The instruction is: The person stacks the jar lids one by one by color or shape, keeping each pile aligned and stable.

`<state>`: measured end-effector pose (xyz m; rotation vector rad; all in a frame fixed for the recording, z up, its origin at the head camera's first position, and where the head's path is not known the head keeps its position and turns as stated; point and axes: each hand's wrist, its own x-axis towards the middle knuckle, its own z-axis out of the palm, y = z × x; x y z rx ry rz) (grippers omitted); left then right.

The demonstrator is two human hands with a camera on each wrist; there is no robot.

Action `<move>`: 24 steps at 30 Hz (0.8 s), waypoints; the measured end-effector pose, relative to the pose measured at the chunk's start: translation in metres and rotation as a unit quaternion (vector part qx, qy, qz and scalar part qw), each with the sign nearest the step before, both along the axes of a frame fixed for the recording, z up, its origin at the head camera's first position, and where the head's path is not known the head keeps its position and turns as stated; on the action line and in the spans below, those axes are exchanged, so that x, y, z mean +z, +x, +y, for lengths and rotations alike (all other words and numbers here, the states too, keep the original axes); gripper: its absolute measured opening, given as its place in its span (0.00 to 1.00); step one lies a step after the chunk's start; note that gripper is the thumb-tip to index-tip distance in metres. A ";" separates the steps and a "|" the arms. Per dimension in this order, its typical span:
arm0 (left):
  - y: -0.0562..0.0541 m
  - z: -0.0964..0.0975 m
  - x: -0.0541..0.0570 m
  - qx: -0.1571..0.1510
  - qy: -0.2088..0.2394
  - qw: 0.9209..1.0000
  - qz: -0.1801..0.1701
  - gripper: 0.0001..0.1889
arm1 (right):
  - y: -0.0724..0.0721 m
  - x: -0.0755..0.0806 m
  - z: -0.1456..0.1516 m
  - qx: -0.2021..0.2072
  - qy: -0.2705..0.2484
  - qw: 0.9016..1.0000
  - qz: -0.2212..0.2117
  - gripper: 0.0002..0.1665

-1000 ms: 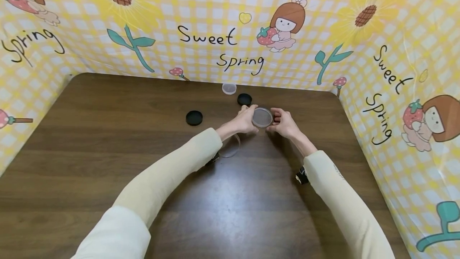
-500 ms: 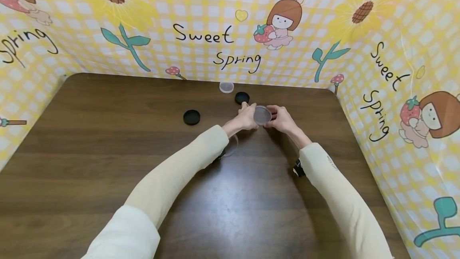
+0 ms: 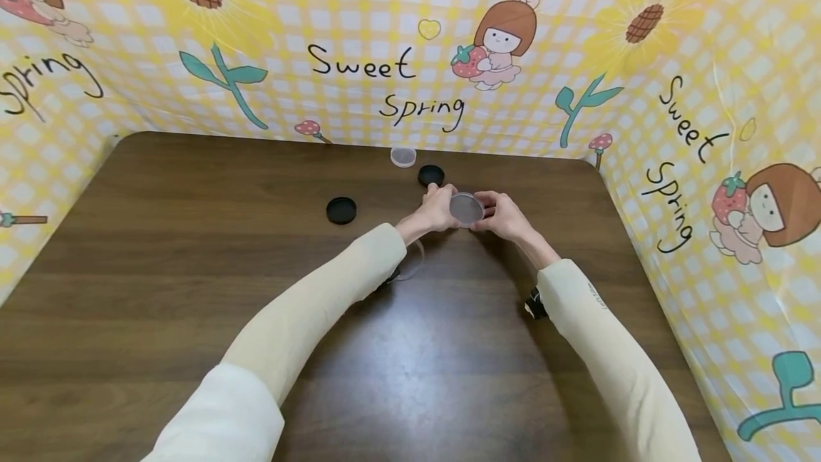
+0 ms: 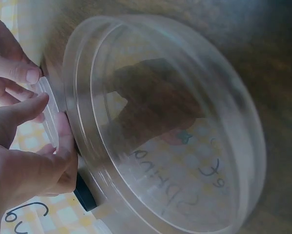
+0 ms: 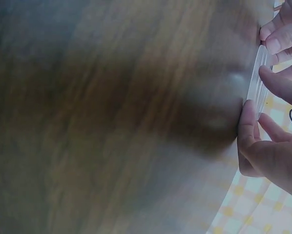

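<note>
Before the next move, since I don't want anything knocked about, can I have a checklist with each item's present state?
1. Left hand grips the clear round dish: ok, thumb and fingers at its rim.
2. Right hand grips the opposite side: ok.
3. Clear round dish is one piece, not a stacked pair: cannot tell.
4. Rear black lid free of the left hand: cannot tell; they overlap in the head view.
5. Nearer black lid apart from both hands: ok.
6. Larger clear dish unobstructed by the left sleeve in the head view: not ok; partly covered.
</note>
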<state>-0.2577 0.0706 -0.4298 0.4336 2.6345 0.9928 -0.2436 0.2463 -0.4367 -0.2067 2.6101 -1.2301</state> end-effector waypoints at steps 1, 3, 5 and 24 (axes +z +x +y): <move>0.000 0.000 0.000 0.002 0.004 1.000 0.000 0.33 | 0.000 0.000 0.000 -0.001 -0.001 1.000 0.000 0.41; 0.000 -0.001 0.000 0.004 0.009 1.000 0.000 0.33 | 0.001 0.001 -0.001 -0.001 0.002 1.000 0.002 0.41; -0.001 -0.002 -0.001 0.002 0.011 1.000 0.001 0.33 | 0.001 0.001 -0.001 0.000 0.005 1.000 0.005 0.41; 0.000 -0.010 0.001 -0.010 0.016 1.000 0.018 0.34 | 0.007 0.003 -0.003 0.010 0.001 1.000 0.008 0.40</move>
